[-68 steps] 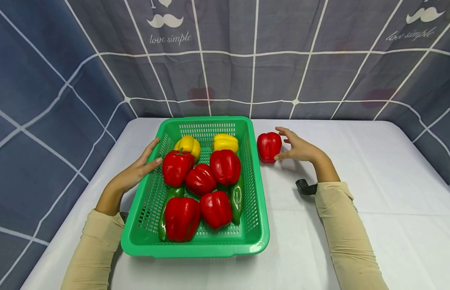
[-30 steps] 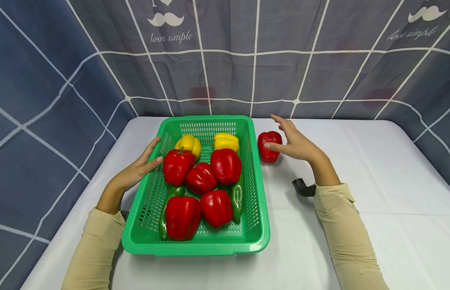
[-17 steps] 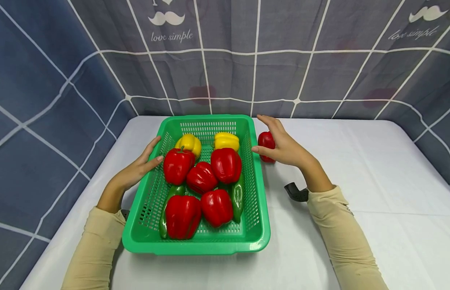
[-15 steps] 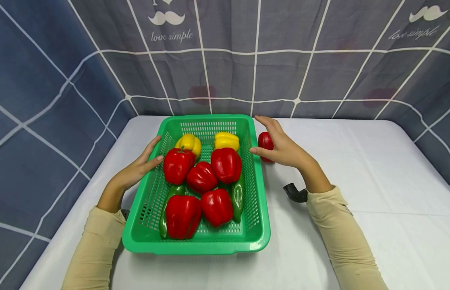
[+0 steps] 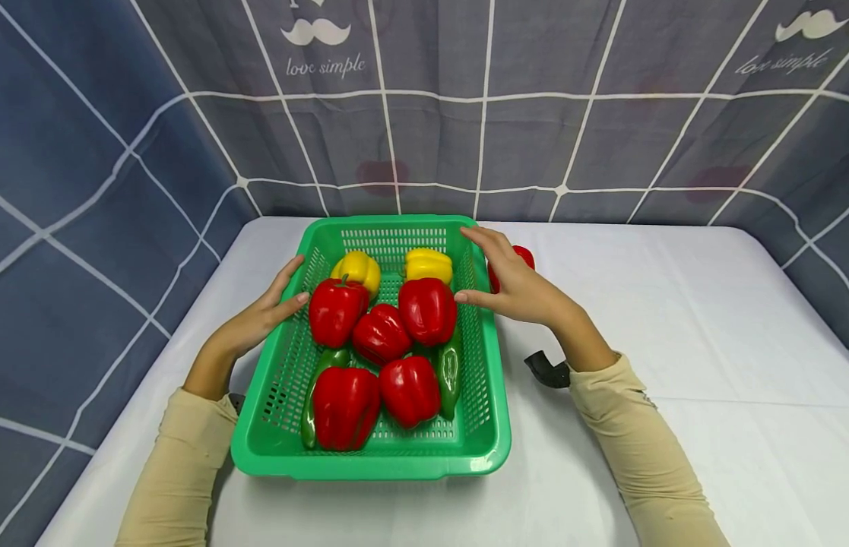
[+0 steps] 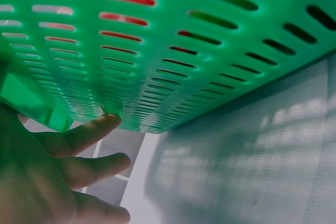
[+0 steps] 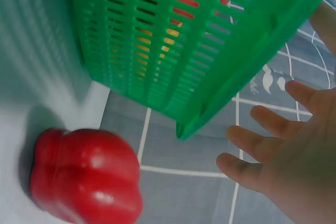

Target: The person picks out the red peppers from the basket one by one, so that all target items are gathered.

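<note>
A green plastic basket (image 5: 369, 466) holds several red bell peppers (image 5: 345, 409), two yellow bell peppers (image 5: 428, 266) and long green peppers (image 5: 448, 376). My left hand (image 5: 260, 319) rests against its left rim, thumb over the edge; in the left wrist view the other fingers (image 6: 94, 129) lie nearly straight along the outer wall. Over the right rim hovers my right hand (image 5: 520, 289), fingers spread and nothing in them, thumb tip overlapping a red pepper in the head view. One more red bell pepper (image 7: 86, 177) lies on the table outside the basket, partly hidden behind the right hand in the head view.
A white cloth (image 5: 704, 319) covers the table. Grey-blue curtain (image 5: 533, 137) with white grid lines hangs behind and at both sides. A black wrist mount (image 5: 549, 371) sticks out below the right hand.
My right hand has left the red bell pepper outside the basket and moved left, over the basket's right rim. That pepper stays on the table. The left hand has kept its place.
</note>
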Tool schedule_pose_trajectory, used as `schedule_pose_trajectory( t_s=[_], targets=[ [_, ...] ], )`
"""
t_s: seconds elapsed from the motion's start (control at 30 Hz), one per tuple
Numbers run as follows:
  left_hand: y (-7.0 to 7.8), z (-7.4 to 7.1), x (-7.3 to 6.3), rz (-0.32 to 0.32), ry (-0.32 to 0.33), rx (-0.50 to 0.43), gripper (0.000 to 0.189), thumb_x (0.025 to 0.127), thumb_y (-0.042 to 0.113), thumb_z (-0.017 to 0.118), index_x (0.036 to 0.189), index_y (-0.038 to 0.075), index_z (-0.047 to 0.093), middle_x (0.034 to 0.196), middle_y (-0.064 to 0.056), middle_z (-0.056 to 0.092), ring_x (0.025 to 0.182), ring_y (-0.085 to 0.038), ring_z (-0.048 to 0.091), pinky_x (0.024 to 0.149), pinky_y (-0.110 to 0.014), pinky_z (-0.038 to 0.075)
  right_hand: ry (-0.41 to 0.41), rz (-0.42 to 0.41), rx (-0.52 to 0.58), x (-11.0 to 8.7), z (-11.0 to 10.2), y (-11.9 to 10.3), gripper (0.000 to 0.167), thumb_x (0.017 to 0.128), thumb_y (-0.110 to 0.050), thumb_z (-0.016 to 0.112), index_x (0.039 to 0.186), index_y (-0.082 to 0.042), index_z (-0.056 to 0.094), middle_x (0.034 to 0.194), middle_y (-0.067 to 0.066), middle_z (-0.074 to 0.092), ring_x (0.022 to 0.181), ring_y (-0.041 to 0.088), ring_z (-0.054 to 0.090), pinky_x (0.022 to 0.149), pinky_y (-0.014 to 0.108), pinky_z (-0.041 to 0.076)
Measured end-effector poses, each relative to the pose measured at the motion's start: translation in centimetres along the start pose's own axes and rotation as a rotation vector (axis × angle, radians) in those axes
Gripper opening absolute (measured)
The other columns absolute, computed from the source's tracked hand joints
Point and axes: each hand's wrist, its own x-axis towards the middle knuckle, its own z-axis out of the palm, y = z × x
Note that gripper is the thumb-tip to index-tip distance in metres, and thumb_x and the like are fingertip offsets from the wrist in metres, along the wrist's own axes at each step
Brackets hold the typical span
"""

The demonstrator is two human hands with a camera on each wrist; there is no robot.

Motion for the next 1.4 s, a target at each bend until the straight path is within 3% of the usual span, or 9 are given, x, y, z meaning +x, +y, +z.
schedule_pose_trajectory(
  t_s=[0.33, 0.73, 1.4],
  targets=[
    [0.0, 0.0, 0.0, 0.005, 0.001, -0.007, 0.067, 0.097, 0.023, 0.038, 0.147, 0.028, -0.007, 0.152, 0.000, -0.017, 0.138, -0.027, -0.017, 0.102, -0.068, 0.002, 0.001, -0.092, -0.053, 0.9, 1.2, -1.2, 0.089, 0.077, -0.040, 0.071, 0.145, -0.016, 0.019, 0.148, 0.010, 0.019, 0.135, 0.028, 0.022, 0.104, 0.055, 0.028],
    [0.0, 0.0, 0.0, 0.009, 0.005, -0.013, 0.068, 0.097, 0.022, 0.039, 0.147, 0.027, -0.007, 0.152, -0.001, -0.017, 0.138, -0.027, -0.017, 0.102, -0.068, -0.001, -0.057, -0.055, -0.159, 1.2, 2.5, -2.0, 0.095, 0.072, -0.047, 0.072, 0.146, -0.018, 0.018, 0.147, 0.011, 0.023, 0.135, 0.026, 0.021, 0.106, 0.060, 0.013],
    [-0.2, 0.0, 0.1, 0.014, 0.004, -0.023, 0.068, 0.097, 0.022, 0.039, 0.147, 0.028, -0.006, 0.152, -0.001, -0.016, 0.138, -0.027, -0.016, 0.102, -0.067, -0.001, -0.114, -0.039, -0.209, 1.4, 3.2, -2.4, 0.092, 0.073, -0.047, 0.071, 0.145, -0.017, 0.021, 0.147, 0.012, 0.023, 0.135, 0.026, 0.021, 0.106, 0.061, 0.009]
  ],
)
